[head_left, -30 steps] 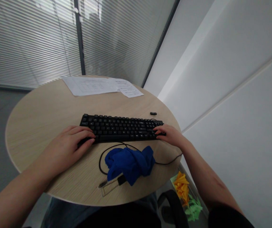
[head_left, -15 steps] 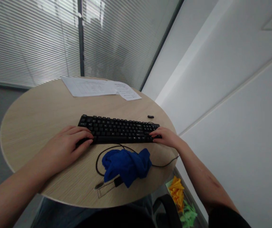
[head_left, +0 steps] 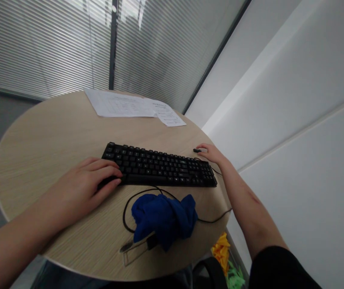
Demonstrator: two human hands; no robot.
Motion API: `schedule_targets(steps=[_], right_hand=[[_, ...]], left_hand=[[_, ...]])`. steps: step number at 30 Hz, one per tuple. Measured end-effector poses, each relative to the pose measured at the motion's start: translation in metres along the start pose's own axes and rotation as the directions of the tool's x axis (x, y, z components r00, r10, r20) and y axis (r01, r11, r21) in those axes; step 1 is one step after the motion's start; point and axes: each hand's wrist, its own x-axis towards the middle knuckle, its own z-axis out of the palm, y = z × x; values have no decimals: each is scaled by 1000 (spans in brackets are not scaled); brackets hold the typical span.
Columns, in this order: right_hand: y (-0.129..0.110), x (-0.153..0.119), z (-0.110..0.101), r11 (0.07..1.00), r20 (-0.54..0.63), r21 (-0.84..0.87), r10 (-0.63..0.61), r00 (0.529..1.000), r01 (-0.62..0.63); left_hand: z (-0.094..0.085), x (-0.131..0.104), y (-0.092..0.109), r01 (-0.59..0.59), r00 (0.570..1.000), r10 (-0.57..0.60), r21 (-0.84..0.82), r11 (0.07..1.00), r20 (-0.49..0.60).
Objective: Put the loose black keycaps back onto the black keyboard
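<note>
A black keyboard point(head_left: 162, 168) lies on the round wooden table. My left hand point(head_left: 95, 180) rests at its near left corner, fingers over the keys and thumb along the front edge, closed on that end. Beyond the keyboard's far right corner, my right hand point(head_left: 209, 152) pinches the right end of a small black piece point(head_left: 196, 150), whose kind is too small to make out. Nearer to me is a crumpled blue cloth point(head_left: 164, 218). A thin wire-framed tool with a black handle point(head_left: 152, 242) sticks out from under it.
Printed paper sheets point(head_left: 124, 105) lie at the table's far edge. A black cable point(head_left: 124, 212) loops around the cloth and off the right side. Beyond stand blinds point(head_left: 54, 48) and a white wall point(head_left: 310, 168). Orange cloth point(head_left: 221, 249) and green cloth point(head_left: 235, 277) are below.
My right hand has left the keyboard's right end and moved away from me to the small black piece. The keyboard now sits at a slightly different angle in view. My left hand stays on it.
</note>
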Motion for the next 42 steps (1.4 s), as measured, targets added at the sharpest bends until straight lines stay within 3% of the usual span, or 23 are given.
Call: schedule_targets(steps=[7,11,16,19,21,25,29,35,42], right_hand=[[-7,4,18,998,-20,48,37,999,-36],[-26,-4,3,998,-156,57,-5,988,14],[-48,-42,-38,992,-464,51,-82,882,119],[-53,-83,-43,985,-577,166,67,814,37],[-53,-113,-32,955,-598,296,178,781,8],[-54,-164,12,908,-526,414,297,797,-65],[-64,-183,41,945,-549,311,269,791,-106],[-73,-177,42,996,-513,85,45,857,-2],[-67,-175,50,1000,-467,24,7,884,5]], left_hand=[[0,1,3,-66,995,68,28,997,-74],[-1,1,3,-69,995,71,28,997,-74],[1,-1,-1,-38,997,39,9,999,-68],[3,-1,-1,-2,999,1,-10,1000,-44],[3,0,-1,24,1000,-24,-20,1000,-20],[-1,1,0,79,997,-78,-29,996,27],[-3,2,0,111,992,-109,-33,993,64],[-6,3,-4,110,992,-109,-12,994,69],[-12,6,0,110,991,-110,1,994,74]])
